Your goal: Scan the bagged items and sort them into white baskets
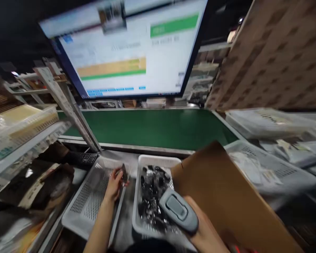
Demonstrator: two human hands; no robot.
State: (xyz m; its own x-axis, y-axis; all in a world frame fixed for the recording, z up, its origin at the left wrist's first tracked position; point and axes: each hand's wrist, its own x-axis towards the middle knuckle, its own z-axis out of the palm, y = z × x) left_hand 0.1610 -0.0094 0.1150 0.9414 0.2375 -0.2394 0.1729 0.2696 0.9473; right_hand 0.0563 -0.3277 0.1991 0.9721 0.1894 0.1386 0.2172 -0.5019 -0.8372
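Note:
My left hand (113, 186) pinches a small dark item in clear wrap (124, 173) over the right edge of a white perforated basket (75, 225). Some greyish, see-through material shows at that basket's far end. In my right hand (206, 228) is a grey handheld scanner (178, 211), its head pointing up and left. The scanner is above a second white basket (135, 211), which holds several black items in shiny clear bags (152, 189). It covers part of that basket's right side. My right fingers are mostly hidden behind the scanner.
A large brown cardboard sheet (221, 186) leans right of the second basket. Beyond the baskets runs a green belt (147, 128), with a monitor (165, 66) above it. Shelves with trays (23, 133) flank the left; plastic bins (287, 168) stand right.

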